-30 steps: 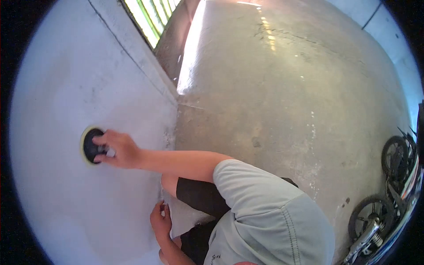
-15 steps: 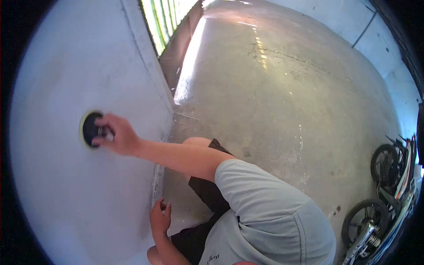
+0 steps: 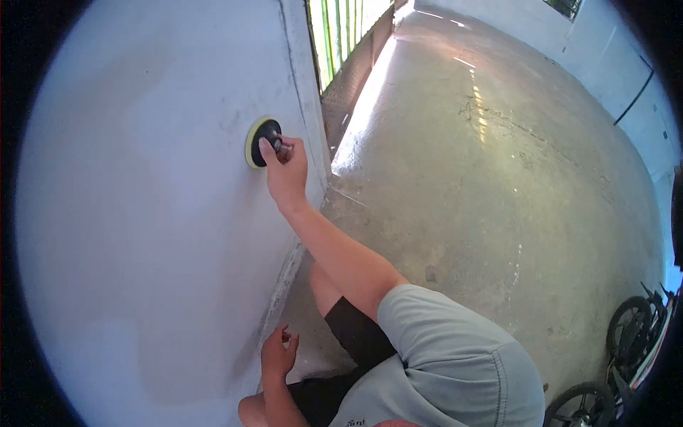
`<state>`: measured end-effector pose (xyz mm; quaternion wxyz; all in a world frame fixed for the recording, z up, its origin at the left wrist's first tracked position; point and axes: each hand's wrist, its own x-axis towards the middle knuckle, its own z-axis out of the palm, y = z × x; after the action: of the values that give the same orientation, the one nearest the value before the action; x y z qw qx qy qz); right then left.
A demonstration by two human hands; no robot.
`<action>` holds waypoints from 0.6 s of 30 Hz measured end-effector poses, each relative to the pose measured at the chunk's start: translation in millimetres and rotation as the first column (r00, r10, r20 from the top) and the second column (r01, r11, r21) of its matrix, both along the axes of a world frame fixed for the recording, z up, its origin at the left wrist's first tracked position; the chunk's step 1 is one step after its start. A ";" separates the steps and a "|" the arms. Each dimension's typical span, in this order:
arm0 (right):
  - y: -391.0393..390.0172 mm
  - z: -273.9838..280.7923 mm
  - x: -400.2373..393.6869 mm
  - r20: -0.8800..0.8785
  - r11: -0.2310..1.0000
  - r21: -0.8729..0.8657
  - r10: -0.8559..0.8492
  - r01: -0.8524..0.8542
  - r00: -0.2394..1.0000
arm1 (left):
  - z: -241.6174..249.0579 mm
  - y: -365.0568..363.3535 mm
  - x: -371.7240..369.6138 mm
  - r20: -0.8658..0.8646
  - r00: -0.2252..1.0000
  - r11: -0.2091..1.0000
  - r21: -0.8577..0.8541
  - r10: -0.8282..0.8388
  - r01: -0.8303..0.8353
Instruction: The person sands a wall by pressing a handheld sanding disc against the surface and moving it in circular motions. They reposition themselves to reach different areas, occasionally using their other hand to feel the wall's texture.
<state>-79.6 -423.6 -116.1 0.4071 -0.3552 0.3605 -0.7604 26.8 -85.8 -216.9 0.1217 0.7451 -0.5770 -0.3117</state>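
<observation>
A round black pad with a yellow-green rim (image 3: 265, 142) lies against the white wall (image 3: 156, 235). My right hand (image 3: 287, 171) grips the knob at the pad's centre, thumb on its black back. Lower down, my left hand (image 3: 279, 351) hangs beside the foot of the wall near my knee, fingers loosely curled but apart, with nothing in it.
Concrete floor (image 3: 441, 199) stretches to the right of the wall. Beyond the wall's corner is a barred gate (image 3: 341, 35). At the lower right stand motorcycles, one wheel (image 3: 629, 329) showing. Another pale wall (image 3: 597, 64) runs along the far right.
My right hand and the pad have moved along the wall toward its corner and the gate. The camera view has turned left. My left hand stays low and empty.
</observation>
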 end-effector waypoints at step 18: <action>11.3 8.0 -4.0 -0.041 0.954 -0.164 0.246 -0.249 0.968 | -22.4 -23.0 4.6 -0.001 0.998 0.992 0.114 -0.058 0.057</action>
<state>-83.5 -412.4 -108.1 0.4641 -0.4382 0.2519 -0.7274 31.4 -108.8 -239.4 0.0692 0.7342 -0.5795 -0.3470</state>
